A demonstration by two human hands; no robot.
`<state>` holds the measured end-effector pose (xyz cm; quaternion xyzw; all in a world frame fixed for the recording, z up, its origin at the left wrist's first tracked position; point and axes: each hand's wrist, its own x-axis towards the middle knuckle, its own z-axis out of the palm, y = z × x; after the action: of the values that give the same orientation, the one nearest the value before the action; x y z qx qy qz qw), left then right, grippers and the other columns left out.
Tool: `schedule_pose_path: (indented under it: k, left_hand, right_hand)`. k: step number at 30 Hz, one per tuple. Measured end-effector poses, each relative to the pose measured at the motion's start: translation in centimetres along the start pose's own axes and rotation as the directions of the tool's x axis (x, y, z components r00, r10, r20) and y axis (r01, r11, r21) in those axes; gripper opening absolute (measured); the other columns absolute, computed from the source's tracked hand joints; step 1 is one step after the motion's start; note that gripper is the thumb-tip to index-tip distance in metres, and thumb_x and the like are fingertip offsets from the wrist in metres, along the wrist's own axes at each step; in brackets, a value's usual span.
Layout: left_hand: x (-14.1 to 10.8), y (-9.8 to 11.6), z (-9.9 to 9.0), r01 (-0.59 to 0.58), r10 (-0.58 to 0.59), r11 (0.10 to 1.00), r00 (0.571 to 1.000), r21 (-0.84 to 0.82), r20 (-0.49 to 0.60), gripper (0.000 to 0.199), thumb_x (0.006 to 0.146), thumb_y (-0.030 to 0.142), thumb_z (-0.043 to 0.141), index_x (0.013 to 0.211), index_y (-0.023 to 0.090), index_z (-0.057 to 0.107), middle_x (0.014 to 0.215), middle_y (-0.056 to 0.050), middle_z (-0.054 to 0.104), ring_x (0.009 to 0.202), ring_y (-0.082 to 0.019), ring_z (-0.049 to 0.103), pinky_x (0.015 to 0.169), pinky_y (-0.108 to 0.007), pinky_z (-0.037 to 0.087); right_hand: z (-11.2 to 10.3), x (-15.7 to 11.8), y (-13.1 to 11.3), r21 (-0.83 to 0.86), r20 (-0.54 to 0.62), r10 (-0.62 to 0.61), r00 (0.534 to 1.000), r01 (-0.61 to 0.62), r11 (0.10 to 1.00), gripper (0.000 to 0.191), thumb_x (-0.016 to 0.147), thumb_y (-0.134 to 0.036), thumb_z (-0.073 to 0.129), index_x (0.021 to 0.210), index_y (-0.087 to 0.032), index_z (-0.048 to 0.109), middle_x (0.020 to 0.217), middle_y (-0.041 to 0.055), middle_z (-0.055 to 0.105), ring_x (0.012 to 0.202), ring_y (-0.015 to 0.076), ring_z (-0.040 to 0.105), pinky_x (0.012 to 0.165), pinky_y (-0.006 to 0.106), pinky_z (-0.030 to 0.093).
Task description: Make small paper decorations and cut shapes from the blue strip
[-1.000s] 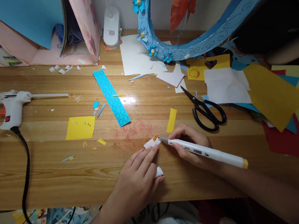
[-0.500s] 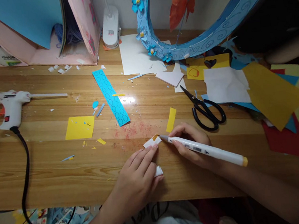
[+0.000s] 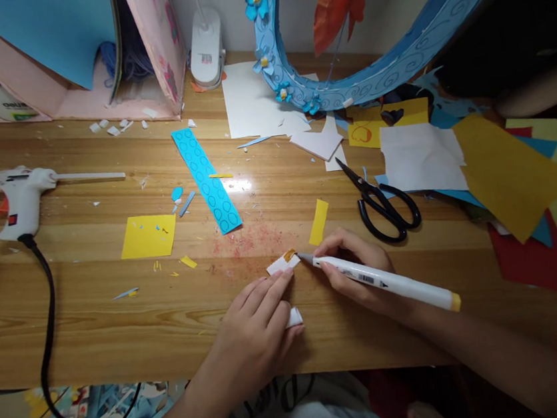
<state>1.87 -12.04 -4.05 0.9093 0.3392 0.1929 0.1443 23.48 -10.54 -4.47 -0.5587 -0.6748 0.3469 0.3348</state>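
Marker [image 3: 392, 285] gripped in your right hand [image 3: 352, 264], nib [image 3: 305, 257] at the orange patch [image 3: 289, 255]. Paper [image 3: 275, 265], left of the scissors [image 3: 383, 205] and nearer you, lies pressed by your outstretched left hand [image 3: 256, 325]. Keep it flat; stroke lightly, clear of that hand.

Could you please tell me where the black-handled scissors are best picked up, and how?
I would grip the black handle loops, coming from the near side with the right hand once it frees the marker. The scissors lie flat, loops towards the person and pointed tips facing away.
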Motion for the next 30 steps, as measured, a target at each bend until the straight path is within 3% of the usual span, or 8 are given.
schedule_pose_path:
  k: [5, 11, 17, 22, 26, 30]
  left_hand:
    - [-0.02, -0.06, 0.16, -0.004, 0.004, 1.000, 1.000, 0.000, -0.005, 0.015, 0.088, 0.024, 0.049, 0.082, 0.014, 0.058, 0.127, -0.013, 0.059, 0.112, -0.023, 0.056, 0.093, -0.037, 0.050]
    - [-0.01, -0.02, 0.10, -0.001, 0.001, 1.000, 1.000, -0.003, -0.002, 0.015, 0.088, 0.024, 0.049, 0.082, 0.014, 0.059, 0.126, -0.013, 0.060, 0.110, -0.023, 0.058, 0.091, -0.037, 0.051]
    - [0.06, 0.02, 0.03, -0.001, 0.001, 1.000, 1.000, 0.001, -0.003, 0.016, 0.088, 0.024, 0.048, 0.082, 0.014, 0.059, 0.127, -0.013, 0.059, 0.111, -0.023, 0.057, 0.092, -0.036, 0.050]
    - [-0.04, 0.02, 0.11, 0.002, -0.002, 1.000, 1.000, -0.003, 0.005, 0.017, 0.088, 0.025, 0.048, 0.082, 0.014, 0.059, 0.127, -0.013, 0.059, 0.111, -0.022, 0.057, 0.092, -0.036, 0.050]
    - [-0.08, -0.03, 0.10, -0.002, 0.002, 1.000, 1.000, 0.002, 0.011, 0.017, 0.088, 0.026, 0.048, 0.082, 0.014, 0.059, 0.128, -0.013, 0.058, 0.114, -0.022, 0.055, 0.094, -0.036, 0.049]
    - [-0.01, -0.03, 0.02, -0.001, 0.001, 1.000, 1.000, 0.005, 0.014, 0.016, 0.088, 0.025, 0.049, 0.083, 0.014, 0.059, 0.128, -0.013, 0.058, 0.112, -0.022, 0.056, 0.093, -0.036, 0.050]
  right_hand:
    - [0.00, 0.31, -0.28, -0.016, 0.057, -0.091, 0.994, 0.092, 0.996, 0.009, 0.077, -0.016, 0.058, 0.084, -0.021, 0.058, 0.072, -0.0006, 0.056, 0.064, 0.0143, 0.054, 0.057, 0.026, 0.041]
    - [-0.04, 0.03, 0.03, 0.006, 0.014, 0.024, 1.000, -0.024, 1.000, 0.010, 0.079, -0.018, 0.058, 0.087, -0.022, 0.057, 0.074, 0.0002, 0.057, 0.066, 0.0150, 0.055, 0.055, 0.025, 0.041]
    - [-0.04, 0.13, -0.17, -0.004, 0.019, -0.056, 0.998, 0.056, 0.998, 0.010, 0.076, -0.015, 0.058, 0.083, -0.022, 0.057, 0.071, -0.0004, 0.055, 0.061, 0.0139, 0.052, 0.053, 0.025, 0.039]
    - [-0.09, 0.18, -0.23, 0.014, -0.004, -0.002, 1.000, 0.002, 1.000, 0.008, 0.078, -0.016, 0.056, 0.084, -0.021, 0.056, 0.072, -0.0005, 0.054, 0.061, 0.0135, 0.051, 0.053, 0.025, 0.039]
    - [-0.15, 0.18, -0.30, 0.005, 0.034, -0.067, 0.997, 0.067, 0.998, 0.008, 0.076, -0.016, 0.057, 0.081, -0.021, 0.057, 0.069, -0.0011, 0.053, 0.060, 0.0134, 0.049, 0.053, 0.025, 0.038]
    - [-0.22, 0.20, -0.30, 0.010, 0.020, 0.000, 1.000, 0.000, 1.000, 0.007, 0.078, -0.017, 0.056, 0.083, -0.021, 0.056, 0.071, -0.0001, 0.054, 0.061, 0.0142, 0.051, 0.053, 0.026, 0.038]
